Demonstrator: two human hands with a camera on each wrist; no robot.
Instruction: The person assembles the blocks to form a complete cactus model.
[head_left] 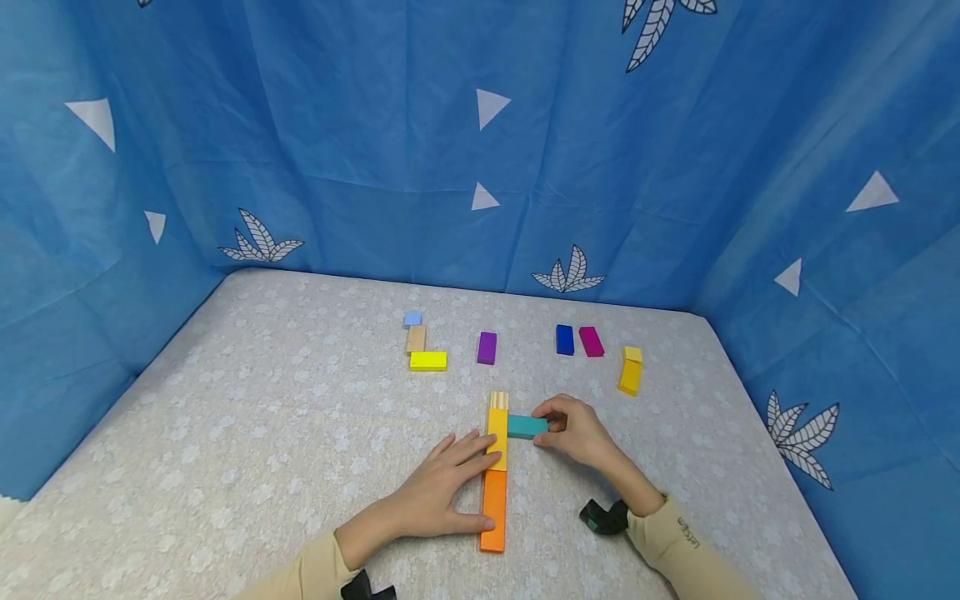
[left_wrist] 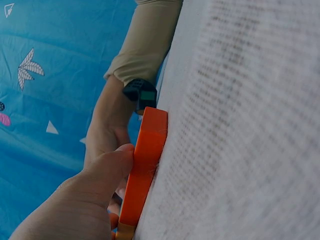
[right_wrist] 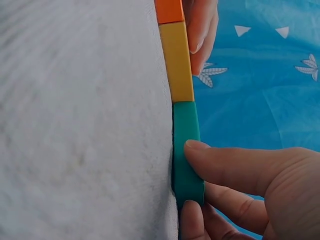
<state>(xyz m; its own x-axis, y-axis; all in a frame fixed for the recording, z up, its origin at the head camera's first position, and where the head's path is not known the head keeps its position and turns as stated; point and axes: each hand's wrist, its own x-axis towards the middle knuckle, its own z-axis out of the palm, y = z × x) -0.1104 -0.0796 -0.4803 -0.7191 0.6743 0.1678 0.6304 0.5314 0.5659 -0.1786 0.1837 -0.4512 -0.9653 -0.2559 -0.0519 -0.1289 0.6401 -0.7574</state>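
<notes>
Where the blue curtain [head_left: 390,125] ends, the far edge of the bench [head_left: 262,400] begins. The left hand [head_left: 442,487] lies with fingers spread, thumb on the orange block [head_left: 496,498] and fingertips on the yellow block [head_left: 501,427]; it presses without enclosing either. The right hand [head_left: 581,429] pinches the teal block [head_left: 527,427] by the end toward the bench's right edge; the other end meets the yellow block's right side. The orange block and the yellow block form a row toward the far edge, ending at a pale striped piece [head_left: 499,400]. Caution: excess push from the right hand, or too little pressure from the left, could skew the row. Unevenness in the bench cloth could tilt the teal block and open the joint. The left fingertips limit access to the yellow block. Toward the far edge, beyond the row, stands the purple block [head_left: 487,348], the nearest obstacle there. The lemon block [head_left: 428,362], tan block [head_left: 416,338] and light blue block [head_left: 412,319] lie toward the far left corner; the amber block [head_left: 630,377], magenta block [head_left: 592,342], dark blue block [head_left: 565,340] and smaller pale yellow block [head_left: 633,354] lie toward the far right corner.
</notes>
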